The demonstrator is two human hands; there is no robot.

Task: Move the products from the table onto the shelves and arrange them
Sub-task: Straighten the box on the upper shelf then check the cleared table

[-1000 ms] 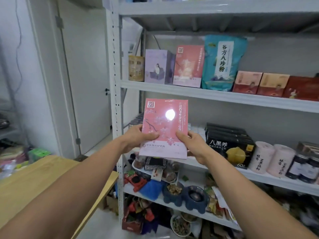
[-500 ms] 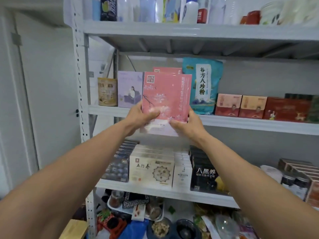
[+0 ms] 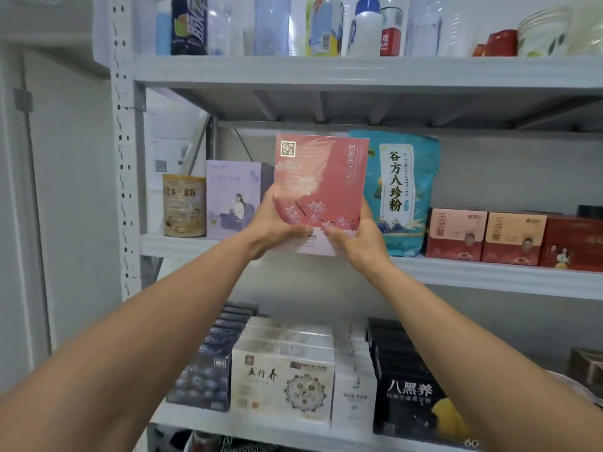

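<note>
A flat pink box (image 3: 321, 187) with blossom print stands upright at the front of the middle shelf (image 3: 489, 275), between a lilac box (image 3: 233, 199) and a teal pouch (image 3: 403, 190). My left hand (image 3: 274, 228) grips its lower left corner, thumb across the front. My right hand (image 3: 355, 238) grips its lower right corner the same way. The box's bottom edge sits at the shelf's front lip. Whatever stands behind the pink box is hidden.
A gold can (image 3: 183, 205) stands at the shelf's left end; red boxes (image 3: 512, 238) fill the right. Bottles (image 3: 323, 26) line the top shelf. Below are blueberry boxes (image 3: 202, 383), white boxes (image 3: 284, 383) and black boxes (image 3: 411, 396). The upright post (image 3: 125, 158) borders the left.
Both hands have raised the pink box from chest height to the middle shelf and pushed it forward between the lilac box and the teal pouch.
</note>
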